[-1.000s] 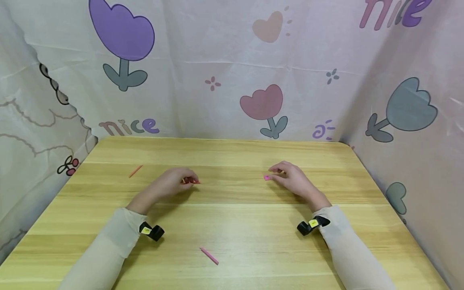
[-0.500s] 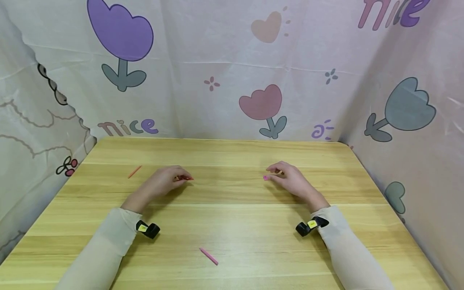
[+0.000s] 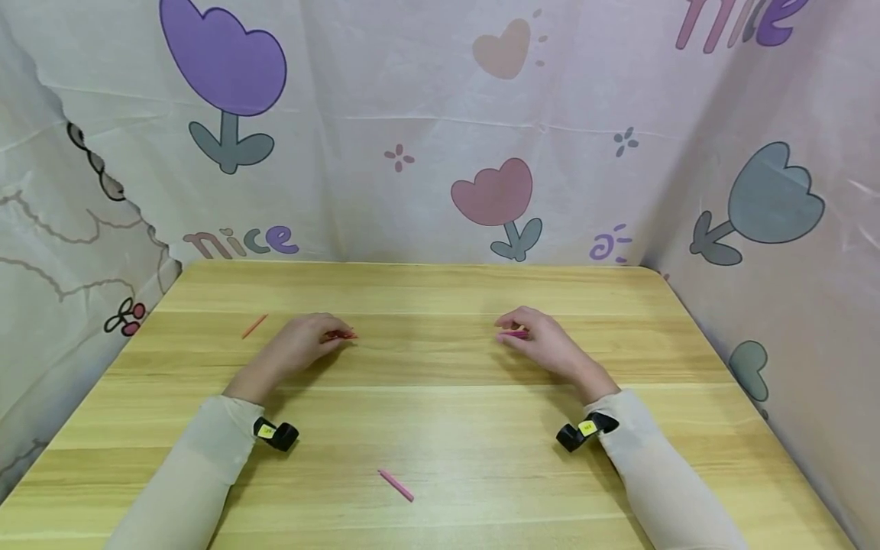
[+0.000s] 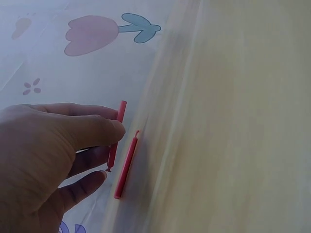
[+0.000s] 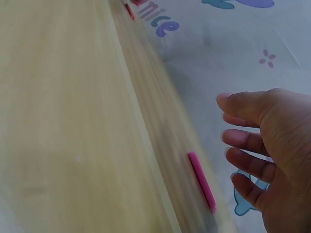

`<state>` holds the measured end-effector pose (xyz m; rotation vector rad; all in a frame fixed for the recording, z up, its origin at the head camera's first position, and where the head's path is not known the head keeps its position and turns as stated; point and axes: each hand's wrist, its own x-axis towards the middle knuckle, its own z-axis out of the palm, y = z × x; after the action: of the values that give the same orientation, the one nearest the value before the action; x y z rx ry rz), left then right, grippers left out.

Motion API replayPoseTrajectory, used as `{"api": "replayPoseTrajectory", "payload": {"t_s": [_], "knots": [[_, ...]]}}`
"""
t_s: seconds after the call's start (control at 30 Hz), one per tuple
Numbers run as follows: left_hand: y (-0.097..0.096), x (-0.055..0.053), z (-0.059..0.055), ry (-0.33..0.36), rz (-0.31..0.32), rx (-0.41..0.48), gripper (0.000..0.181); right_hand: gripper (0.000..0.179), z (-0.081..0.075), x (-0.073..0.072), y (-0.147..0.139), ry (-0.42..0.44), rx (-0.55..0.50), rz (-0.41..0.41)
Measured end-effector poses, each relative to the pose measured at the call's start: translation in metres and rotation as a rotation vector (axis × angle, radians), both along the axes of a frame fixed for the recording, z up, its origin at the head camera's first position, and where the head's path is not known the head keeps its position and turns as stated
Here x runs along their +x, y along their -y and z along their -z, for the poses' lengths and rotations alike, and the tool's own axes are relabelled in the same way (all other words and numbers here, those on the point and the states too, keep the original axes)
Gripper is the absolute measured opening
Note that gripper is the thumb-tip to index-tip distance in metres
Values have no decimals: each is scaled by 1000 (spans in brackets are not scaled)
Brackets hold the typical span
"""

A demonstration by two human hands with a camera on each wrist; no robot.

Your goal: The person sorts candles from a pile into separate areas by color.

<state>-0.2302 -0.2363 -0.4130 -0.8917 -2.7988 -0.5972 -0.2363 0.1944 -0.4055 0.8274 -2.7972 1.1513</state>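
In the left wrist view, my left hand pinches a thin red candle between thumb and fingers, its wick end pointing down. A second red candle with a bent wick lies on the table just beyond the fingertips. My right hand has its fingers loosely bent and spread, with nothing between them in the right wrist view. Near it a bright pink candle lies on the wooden table, apart from the fingertips. From the head view, that candle shows between the thumb and fingers.
An orange-red candle lies on the table left of my left hand. A lighter pink candle lies near the front middle. A printed curtain rises behind the table's back edge.
My left hand has drawn a little to the left with the red candle. My right hand has shifted slightly left and its grip has loosened, so more of the bright pink candle shows.
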Motion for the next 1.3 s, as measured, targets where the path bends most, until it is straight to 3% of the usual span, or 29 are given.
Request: {"api": "replayPoseTrajectory", "payload": {"t_s": [0.43, 0.87, 1.3], "knots": [[9, -1, 2, -13, -22, -8, 17, 28, -7, 14, 26, -84, 80, -96], [8, -3, 8, -51, -26, -13, 15, 28, -11, 46, 60, -192, 146, -200], [7, -5, 13, -97, -15, 24, 14, 31, -11, 74, 89, -192, 174, -326]]}}
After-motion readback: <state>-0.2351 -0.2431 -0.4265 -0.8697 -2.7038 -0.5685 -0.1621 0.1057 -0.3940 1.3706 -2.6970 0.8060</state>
